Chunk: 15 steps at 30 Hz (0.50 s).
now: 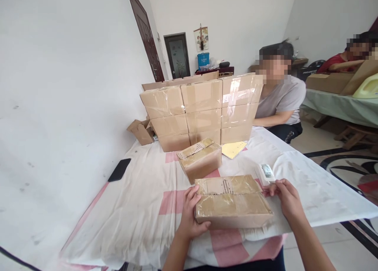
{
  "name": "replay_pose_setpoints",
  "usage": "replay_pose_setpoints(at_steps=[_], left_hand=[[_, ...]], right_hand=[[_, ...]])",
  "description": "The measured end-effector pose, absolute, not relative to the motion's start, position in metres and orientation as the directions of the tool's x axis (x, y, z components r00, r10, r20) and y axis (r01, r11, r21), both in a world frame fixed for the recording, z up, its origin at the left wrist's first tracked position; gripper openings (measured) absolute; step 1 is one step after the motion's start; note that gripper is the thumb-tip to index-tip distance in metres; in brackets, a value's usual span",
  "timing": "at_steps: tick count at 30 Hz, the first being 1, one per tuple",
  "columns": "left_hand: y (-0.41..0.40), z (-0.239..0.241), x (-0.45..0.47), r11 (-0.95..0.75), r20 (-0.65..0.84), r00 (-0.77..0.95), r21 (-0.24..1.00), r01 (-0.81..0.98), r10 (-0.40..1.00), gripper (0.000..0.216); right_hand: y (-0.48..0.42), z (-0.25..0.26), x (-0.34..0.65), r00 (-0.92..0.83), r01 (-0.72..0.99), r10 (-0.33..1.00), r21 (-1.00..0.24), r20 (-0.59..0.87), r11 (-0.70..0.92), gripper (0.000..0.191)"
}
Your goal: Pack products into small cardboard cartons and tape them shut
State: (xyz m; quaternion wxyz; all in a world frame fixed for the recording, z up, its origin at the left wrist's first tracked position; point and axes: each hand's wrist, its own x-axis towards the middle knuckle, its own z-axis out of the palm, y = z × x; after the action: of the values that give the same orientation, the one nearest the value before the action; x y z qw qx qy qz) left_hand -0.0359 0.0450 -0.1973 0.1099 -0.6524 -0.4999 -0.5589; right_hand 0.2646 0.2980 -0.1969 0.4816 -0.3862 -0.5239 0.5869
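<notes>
A taped cardboard box (233, 208) lies near the table's front edge, with a torn paper strip along its top. Round its left end curls my left hand (191, 212), thumb on the near side and fingers on the far top edge. My right hand (285, 194) is beside the box's right end, thumb and fingers closed on the lower edge of a small white packet (266, 174) with a greenish picture on it. Whether the packet is a box or a stack of labels cannot be made out. Just behind sits a second taped cardboard box (201, 159), turned at an angle.
Stacked taped cartons (201, 109) form a wall across the back of the table. A yellow sheet (234, 149) lies at their foot, a black phone (119, 170) at the left edge. An opened carton (141, 131) stands back left. A person (279, 94) sits behind the stack.
</notes>
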Motion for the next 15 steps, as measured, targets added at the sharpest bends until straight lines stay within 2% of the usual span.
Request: replay_pose_setpoints(at_steps=[5,12,13,15], left_hand=[[0.045,-0.196,-0.035,-0.477,0.839,-0.121,0.413,0.776,0.53,0.074],[0.045,-0.197,-0.035,-0.48,0.839,-0.124,0.417,0.771,0.529,0.074],[0.045,-0.197,-0.035,-0.479,0.839,-0.124,0.417,0.772,0.529,0.074],[0.044,-0.197,-0.036,-0.473,0.837,-0.127,0.419,0.775,0.533,0.074]], right_hand=[[0.29,-0.187,0.263,-0.222,-0.158,0.972,-0.987,0.074,0.039,0.038],[0.263,-0.168,0.246,-0.017,-0.05,0.979,-0.977,-0.205,-0.206,0.034],[0.262,-0.166,0.246,-0.017,-0.013,0.975,-0.975,-0.221,-0.221,0.034],[0.267,-0.16,0.25,-0.037,0.172,0.97,-0.958,-0.239,-0.229,0.033]])
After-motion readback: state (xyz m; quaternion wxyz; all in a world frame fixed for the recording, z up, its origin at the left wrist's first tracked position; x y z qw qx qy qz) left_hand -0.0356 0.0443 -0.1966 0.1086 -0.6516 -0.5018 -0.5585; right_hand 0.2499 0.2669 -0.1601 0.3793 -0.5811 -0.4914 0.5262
